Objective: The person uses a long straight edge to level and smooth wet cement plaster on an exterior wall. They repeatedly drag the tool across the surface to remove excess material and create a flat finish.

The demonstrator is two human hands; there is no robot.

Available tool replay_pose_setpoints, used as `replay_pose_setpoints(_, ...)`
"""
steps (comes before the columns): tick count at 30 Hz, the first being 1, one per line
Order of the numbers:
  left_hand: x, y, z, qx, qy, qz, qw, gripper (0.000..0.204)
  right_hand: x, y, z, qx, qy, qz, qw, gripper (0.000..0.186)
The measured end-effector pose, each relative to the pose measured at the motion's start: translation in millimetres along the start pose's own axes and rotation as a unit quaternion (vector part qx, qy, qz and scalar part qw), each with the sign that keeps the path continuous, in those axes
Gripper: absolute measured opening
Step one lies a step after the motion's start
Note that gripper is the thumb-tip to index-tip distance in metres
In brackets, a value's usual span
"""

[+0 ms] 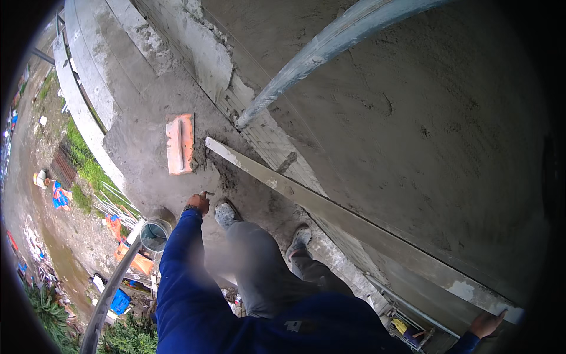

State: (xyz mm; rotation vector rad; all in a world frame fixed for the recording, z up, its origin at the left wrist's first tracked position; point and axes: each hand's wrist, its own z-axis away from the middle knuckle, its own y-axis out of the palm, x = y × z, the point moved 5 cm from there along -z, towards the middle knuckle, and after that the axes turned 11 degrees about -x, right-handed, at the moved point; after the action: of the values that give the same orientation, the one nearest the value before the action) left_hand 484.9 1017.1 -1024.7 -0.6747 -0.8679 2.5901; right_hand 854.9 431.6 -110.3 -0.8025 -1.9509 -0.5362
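Observation:
A long grey straightedge board (354, 221) lies slanted against the wet plastered wall (424, 118). Its far end rests on the concrete ledge (141, 141). At the lower right, my right hand (486, 323) grips the board's near end. My left hand (199, 202), in a blue sleeve, hangs low by my left shoe (226, 213). Its fingers are curled around a small dark object too small to identify. An orange plastering float (180, 143) lies on the ledge beyond that hand, apart from it.
A grey pipe (318, 53) leans across the wall above the board. The ledge is narrow and drops off at the left to ground far below, strewn with debris. A bucket (154, 234) and a curved rail (109, 289) sit beside the edge.

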Motion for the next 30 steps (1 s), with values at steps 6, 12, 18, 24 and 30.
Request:
replay_pose_setpoints(6,16.6,1.5,1.6,0.0,-0.004,0.031,1.0,0.048,22.0,1.6,-3.7,-0.039,-0.009,0.035,0.999,0.045)
replay_pose_setpoints(12,37.9,9.5,23.1,0.013,-0.1,0.041,0.994,0.045,38.9,-41.4,-68.3,0.034,-0.197,0.23,0.952,0.05)
replay_pose_setpoints(18,-64.7,-3.5,41.2,-0.079,0.037,0.275,0.958,0.052,16.1,-69.6,-60.2,0.06,-0.328,0.315,0.888,0.05)
replay_pose_setpoints(24,-277.4,-56.0,112.1,0.136,-0.15,0.704,0.681,0.076,-2.0,-75.4,36.3,0.013,-0.372,0.423,0.826,0.037)
replay_pose_setpoints(30,-329.8,13.9,131.7,0.105,-0.262,0.741,0.609,0.04,-47.5,-131.8,27.7,-0.037,-0.395,0.56,0.728,0.035)
